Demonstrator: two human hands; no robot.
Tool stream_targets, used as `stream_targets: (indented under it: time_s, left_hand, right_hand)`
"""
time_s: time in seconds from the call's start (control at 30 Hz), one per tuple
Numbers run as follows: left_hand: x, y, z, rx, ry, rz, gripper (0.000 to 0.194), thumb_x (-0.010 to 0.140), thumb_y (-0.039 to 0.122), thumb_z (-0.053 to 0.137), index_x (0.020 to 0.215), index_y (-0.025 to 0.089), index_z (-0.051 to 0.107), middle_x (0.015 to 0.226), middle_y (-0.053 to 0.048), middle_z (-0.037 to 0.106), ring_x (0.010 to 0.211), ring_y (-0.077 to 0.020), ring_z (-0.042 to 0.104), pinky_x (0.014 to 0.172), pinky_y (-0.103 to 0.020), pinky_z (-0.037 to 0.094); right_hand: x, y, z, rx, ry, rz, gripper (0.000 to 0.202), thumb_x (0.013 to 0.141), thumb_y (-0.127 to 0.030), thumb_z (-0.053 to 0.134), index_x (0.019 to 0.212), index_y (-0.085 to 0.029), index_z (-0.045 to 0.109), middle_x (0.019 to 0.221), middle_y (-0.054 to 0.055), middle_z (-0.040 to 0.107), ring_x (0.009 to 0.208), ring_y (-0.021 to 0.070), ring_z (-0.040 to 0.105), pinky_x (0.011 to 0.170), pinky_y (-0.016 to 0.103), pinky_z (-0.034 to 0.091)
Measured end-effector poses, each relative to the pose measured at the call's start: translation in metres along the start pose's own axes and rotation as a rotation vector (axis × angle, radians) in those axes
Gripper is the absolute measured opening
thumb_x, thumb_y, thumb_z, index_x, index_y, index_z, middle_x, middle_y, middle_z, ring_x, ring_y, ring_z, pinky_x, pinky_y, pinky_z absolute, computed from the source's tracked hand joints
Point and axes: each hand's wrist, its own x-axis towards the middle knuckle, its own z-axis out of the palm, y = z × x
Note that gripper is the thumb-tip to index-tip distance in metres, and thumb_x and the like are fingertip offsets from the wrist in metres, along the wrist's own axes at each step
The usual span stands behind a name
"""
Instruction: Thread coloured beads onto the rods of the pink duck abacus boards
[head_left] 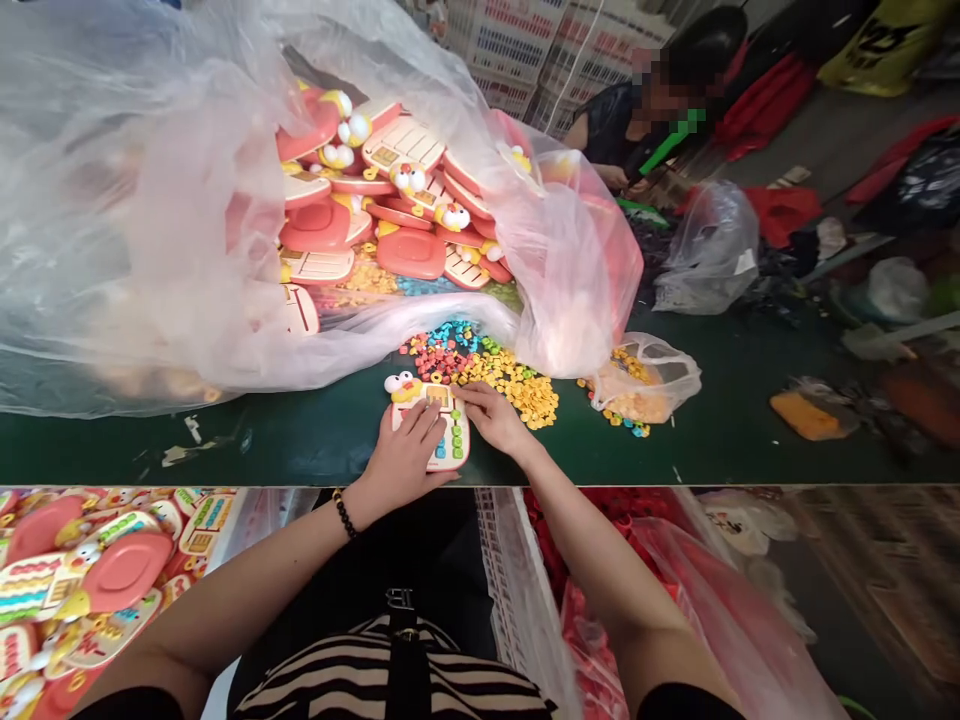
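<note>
A cream and coral toy panel with a yellow duck bill and bulging white eyes [459, 455] lies at the front of the green bench, with green and blue pieces set on its face. My left hand [401, 455] grips it, fingers across the face and thumb by the lower edge. My right hand [491, 418] is at its upper right corner, fingertips drawn together; whatever they hold is hidden. Just beyond are loose yellow pieces [534, 400], red pieces [435, 360] and blue pieces [454, 332].
A large clear plastic bag [135, 220] spreads over the bench, with many duck toys [409, 250] inside its opening. Right of the pieces sits a small plastic bag [660, 385]. More toys [124, 570] fill a container at lower left. Another person [607, 130] works across the bench.
</note>
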Motion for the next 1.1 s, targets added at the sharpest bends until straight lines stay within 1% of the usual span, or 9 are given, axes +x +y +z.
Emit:
stream_targets:
  time_s: [0.17, 0.27, 0.43, 0.53, 0.6, 0.73, 0.83, 1.0, 1.1]
  left_hand:
    - [-0.002, 0.001, 0.000, 0.004, 0.023, -0.004, 0.062, 0.078, 0.055, 0.064, 0.125, 0.016, 0.054, 0.140, -0.018, 0.050, 0.131, -0.0338, 0.043, 0.104, -0.055, 0.032]
    - [-0.003, 0.002, 0.000, 0.013, 0.034, -0.010, 0.062, 0.078, 0.057, 0.063, 0.125, 0.016, 0.054, 0.140, -0.017, 0.050, 0.131, -0.0330, 0.043, 0.104, -0.054, 0.032]
    - [-0.002, 0.001, 0.000, 0.021, 0.035, -0.007, 0.065, 0.077, 0.058, 0.064, 0.125, 0.016, 0.055, 0.139, -0.017, 0.050, 0.131, -0.0338, 0.042, 0.104, -0.055, 0.032]
    - [-0.001, 0.001, 0.001, 0.023, 0.026, -0.005, 0.064, 0.078, 0.057, 0.063, 0.126, 0.016, 0.055, 0.139, -0.017, 0.051, 0.131, -0.0339, 0.043, 0.103, -0.055, 0.032]
    - [0.000, 0.000, 0.002, 0.022, 0.023, -0.003, 0.064, 0.078, 0.058, 0.061, 0.126, 0.016, 0.055, 0.139, -0.017, 0.051, 0.130, -0.0340, 0.043, 0.103, -0.055, 0.031]
    - [0.000, -0.001, 0.006, 0.022, 0.025, 0.016, 0.065, 0.080, 0.061, 0.057, 0.127, 0.016, 0.054, 0.142, -0.017, 0.047, 0.132, -0.0345, 0.041, 0.105, -0.057, 0.028]
    - [0.000, -0.002, 0.007, 0.025, 0.014, 0.025, 0.066, 0.080, 0.061, 0.057, 0.128, 0.016, 0.054, 0.143, -0.018, 0.047, 0.133, -0.0353, 0.040, 0.105, -0.058, 0.027]
    - [0.001, -0.001, 0.006, 0.036, 0.008, 0.019, 0.065, 0.080, 0.061, 0.058, 0.126, 0.016, 0.055, 0.140, -0.019, 0.049, 0.131, -0.0349, 0.042, 0.103, -0.057, 0.031]
    - [-0.001, -0.001, 0.005, 0.054, 0.039, 0.018, 0.066, 0.080, 0.062, 0.058, 0.126, 0.016, 0.055, 0.140, -0.018, 0.050, 0.131, -0.0339, 0.044, 0.103, -0.056, 0.033]
  right_hand:
    - [0.010, 0.002, -0.001, 0.191, 0.022, 0.047, 0.023, 0.082, -0.022, 0.057, 0.095, -0.023, 0.076, 0.098, 0.006, 0.068, 0.092, 0.0179, 0.063, 0.088, 0.036, 0.049]
    - [0.014, 0.001, 0.001, 0.291, 0.056, 0.129, 0.018, 0.078, -0.028, 0.063, 0.088, -0.023, 0.077, 0.090, 0.004, 0.068, 0.087, 0.0174, 0.062, 0.084, 0.035, 0.049]
    - [0.018, -0.002, 0.002, 0.367, 0.057, 0.235, 0.022, 0.071, -0.039, 0.068, 0.081, -0.021, 0.076, 0.081, 0.002, 0.068, 0.075, 0.0155, 0.061, 0.071, 0.029, 0.050]
    - [0.025, -0.005, -0.002, 0.410, -0.008, 0.302, 0.026, 0.068, -0.042, 0.070, 0.079, -0.019, 0.075, 0.070, 0.000, 0.068, 0.060, 0.0120, 0.058, 0.056, 0.024, 0.047]
    - [0.032, -0.006, -0.008, 0.431, -0.078, 0.345, 0.025, 0.064, -0.041, 0.073, 0.077, -0.019, 0.073, 0.061, -0.002, 0.066, 0.052, 0.0095, 0.054, 0.048, 0.021, 0.043]
    - [0.052, -0.004, -0.020, 0.449, -0.239, 0.417, 0.023, 0.054, -0.034, 0.082, 0.064, -0.018, 0.068, 0.048, -0.004, 0.061, 0.044, 0.0086, 0.053, 0.041, 0.018, 0.039]
    - [0.062, -0.003, -0.023, 0.456, -0.316, 0.452, 0.026, 0.049, -0.031, 0.086, 0.058, -0.018, 0.065, 0.046, -0.002, 0.062, 0.044, 0.0104, 0.056, 0.040, 0.018, 0.039]
    - [0.062, -0.011, -0.024, 0.462, -0.313, 0.450, 0.026, 0.048, -0.031, 0.086, 0.055, -0.018, 0.064, 0.045, -0.003, 0.061, 0.043, 0.0096, 0.055, 0.040, 0.018, 0.039]
    - [0.053, -0.021, -0.029, 0.456, -0.273, 0.424, 0.026, 0.054, -0.036, 0.083, 0.056, -0.017, 0.065, 0.046, -0.003, 0.060, 0.044, 0.0080, 0.053, 0.042, 0.018, 0.039]
